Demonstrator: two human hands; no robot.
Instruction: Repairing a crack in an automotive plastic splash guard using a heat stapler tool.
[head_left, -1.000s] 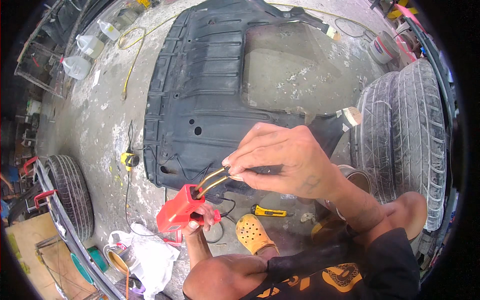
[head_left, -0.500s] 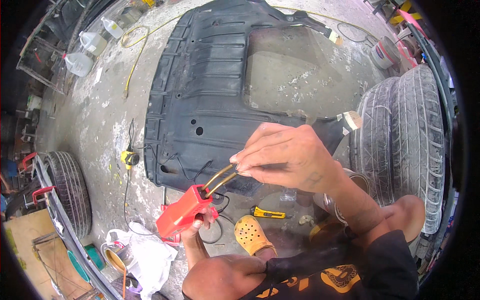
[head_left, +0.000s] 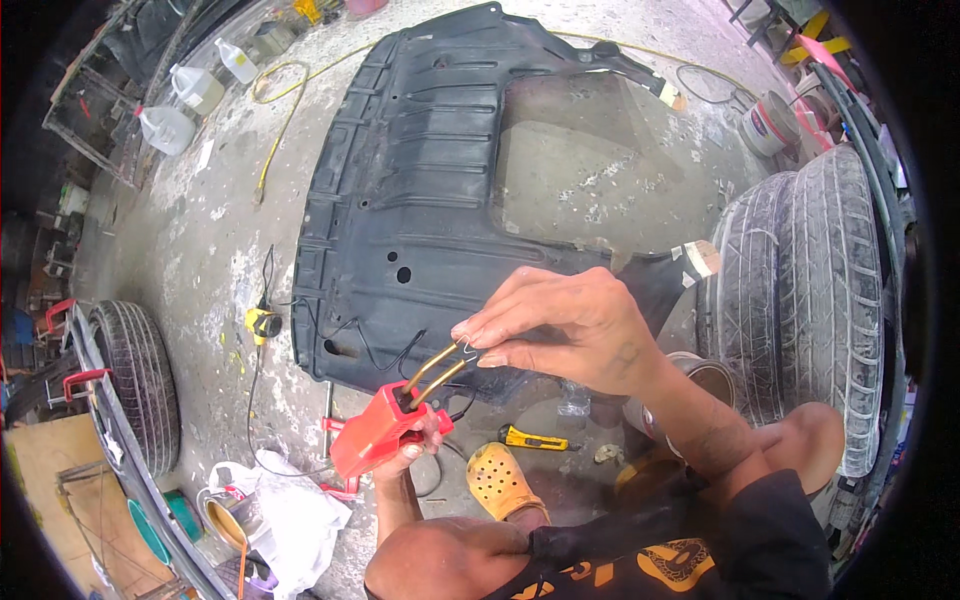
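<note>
Left grip point(head_left: 410, 454) holds a red tool point(head_left: 372, 440), right grip point(head_left: 575, 325) at its prongs point(head_left: 438, 362).

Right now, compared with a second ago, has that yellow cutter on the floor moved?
No. The yellow cutter lies in the same place relative to the black panel; the camera's view itself has shifted slightly.
</note>
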